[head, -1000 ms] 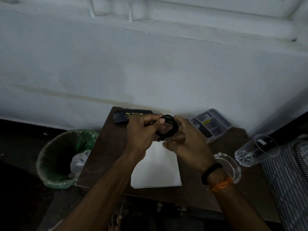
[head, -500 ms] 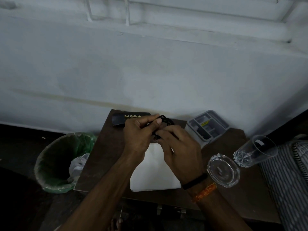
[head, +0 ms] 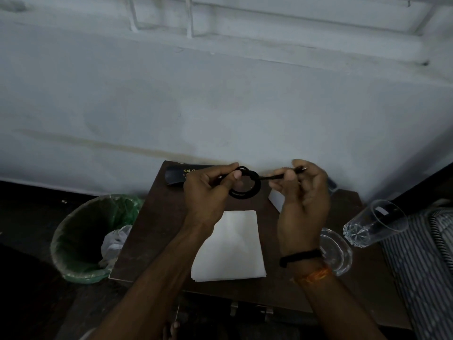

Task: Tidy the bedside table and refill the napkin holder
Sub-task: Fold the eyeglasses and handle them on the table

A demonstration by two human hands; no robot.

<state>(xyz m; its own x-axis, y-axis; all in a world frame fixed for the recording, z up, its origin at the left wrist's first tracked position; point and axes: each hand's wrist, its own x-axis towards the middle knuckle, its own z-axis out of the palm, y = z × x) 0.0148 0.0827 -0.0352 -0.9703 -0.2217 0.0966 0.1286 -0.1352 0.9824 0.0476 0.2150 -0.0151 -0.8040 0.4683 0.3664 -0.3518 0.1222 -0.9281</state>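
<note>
Above the dark wooden bedside table (head: 157,231) I hold a coiled black cable (head: 247,190). My left hand (head: 208,195) pinches the coil at its left side. My right hand (head: 304,192) pinches the cable's free end, pulled out to the right with its plug tip showing past my fingers. A stack of white napkins (head: 230,246) lies flat on the table below my hands. The grey napkin holder (head: 274,200) is mostly hidden behind my right hand.
A black spectacle case (head: 176,175) lies at the table's back edge. A glass ashtray (head: 338,251) and a tipped drinking glass (head: 375,224) sit at the right. A green-lined waste bin (head: 81,239) stands left of the table, striped bedding (head: 426,261) at the right.
My right hand has moved off the coil to the right, drawing the cable's end out straight. My left hand keeps its hold on the coil.
</note>
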